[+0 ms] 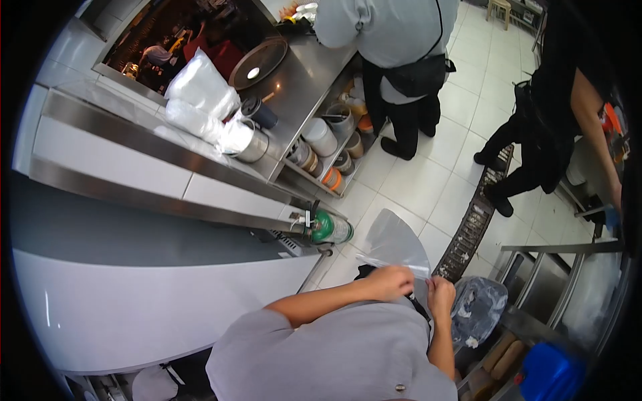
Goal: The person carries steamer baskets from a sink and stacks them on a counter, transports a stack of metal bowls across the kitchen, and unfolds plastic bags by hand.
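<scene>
In front of my body hangs a translucent grey plastic sheet [400,237], with a clear folded strip along its near edge. My left hand [390,283] is closed at that edge, slightly smeared by motion, its fingertips partly hidden. My right hand [441,294] pinches the right end of the strip between thumb and fingers. The hands are a short way apart at waist height. Whether the plastic is a bag or a single sheet I cannot tell.
A green gas cylinder [332,227] stands ahead-left, beside a white cabinet [167,307]. A bin with a clear liner [478,304] is at my right, near metal racks [555,267]. Two people stand ahead, either side of a floor drain grate [476,217]. A steel counter [304,67] holds containers.
</scene>
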Demonstrator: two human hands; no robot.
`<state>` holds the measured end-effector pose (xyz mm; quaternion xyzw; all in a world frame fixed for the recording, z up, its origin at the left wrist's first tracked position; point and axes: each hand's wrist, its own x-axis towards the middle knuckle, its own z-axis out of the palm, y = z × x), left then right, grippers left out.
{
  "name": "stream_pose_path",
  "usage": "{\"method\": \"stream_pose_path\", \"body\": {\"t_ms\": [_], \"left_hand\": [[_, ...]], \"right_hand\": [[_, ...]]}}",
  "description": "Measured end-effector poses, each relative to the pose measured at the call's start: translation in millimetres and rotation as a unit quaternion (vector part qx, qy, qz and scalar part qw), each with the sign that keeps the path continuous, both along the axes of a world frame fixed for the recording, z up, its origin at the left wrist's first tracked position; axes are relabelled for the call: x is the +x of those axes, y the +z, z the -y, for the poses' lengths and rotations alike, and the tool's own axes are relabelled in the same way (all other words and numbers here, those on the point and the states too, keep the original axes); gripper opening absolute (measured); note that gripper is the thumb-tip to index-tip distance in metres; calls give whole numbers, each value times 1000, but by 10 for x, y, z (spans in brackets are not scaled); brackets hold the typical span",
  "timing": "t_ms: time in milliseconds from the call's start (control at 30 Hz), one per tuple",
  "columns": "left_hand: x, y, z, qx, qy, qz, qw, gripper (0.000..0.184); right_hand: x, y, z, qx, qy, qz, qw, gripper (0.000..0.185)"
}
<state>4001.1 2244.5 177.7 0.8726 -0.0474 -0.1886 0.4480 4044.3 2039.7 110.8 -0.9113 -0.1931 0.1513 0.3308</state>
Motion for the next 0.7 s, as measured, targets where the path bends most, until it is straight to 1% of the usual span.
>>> {"method": "stream_pose_path", "body": {"t_ms": [33,67,100,133,167,200,233,267,300,333,367,400,433,467,500,533,567,600,633,667,700], "left_hand": [[99,-273,71,-34,-69,-47,996,25],[221,-434,142,-48,-87,-49,994,26],[339,-548,224,-63,-104,-52,991,28],[466,-621,275,-62,-105,-49,991,28],[590,-683,320,-86,-83,-78,990,30],[692,-774,367,-110,-61,-108,986,31],[774,-883,424,-108,-63,-106,987,31],[819,-1063,494,-122,-38,-115,985,32],[869,-1111,524,-136,-14,-122,983,34],[907,-1156,546,-134,-14,-119,984,34],[954,-1130,565,-201,47,-236,950,32],[1005,-1119,586,-264,106,-348,893,30],[1065,-1148,631,-257,177,-456,833,25],[1075,-1211,662,-259,177,-452,835,25],[1057,-1281,672,-263,163,-519,797,24],[1064,-1353,672,-266,148,-581,755,24],[1108,-1310,643,-269,150,-575,758,24],[1139,-1250,606,-242,114,-533,803,24],[1169,-1208,579,-214,77,-488,843,24],[1204,-1278,513,-220,18,-483,847,33],[1247,-1325,504,-222,18,-479,849,33]], "right_hand": [[23,12,25,-36,-54,1,998,15],[46,20,36,-36,-54,4,998,15],[61,30,55,-18,-93,-15,995,16],[77,28,56,2,-133,-32,991,17],[75,-12,64,4,-135,-29,990,17],[55,-79,65,6,-163,-29,986,17],[49,-123,64,8,-191,-30,981,17],[53,-119,58,9,-191,-28,981,17],[53,-92,28,-7,-222,-41,974,17],[54,-82,-9,-22,-254,-54,965,18],[54,-99,-45,-14,-283,-68,957,17],[74,-79,-100,-12,-284,-64,957,17],[101,-46,-152,2,-317,-77,945,13],[132,-34,-174,15,-347,-89,933,12],[155,-71,-186,-36,-334,-89,938,9],[174,-81,-196,-35,-329,-85,940,9],[202,-55,-235,-64,-320,-67,943,8],[239,-29,-272,-92,-311,-49,944,8],[283,-5,-290,-102,-325,-76,937,11],[317,-76,-273,-99,-316,-84,940,10],[352,-141,-260,-98,-314,-80,941,10]]}}
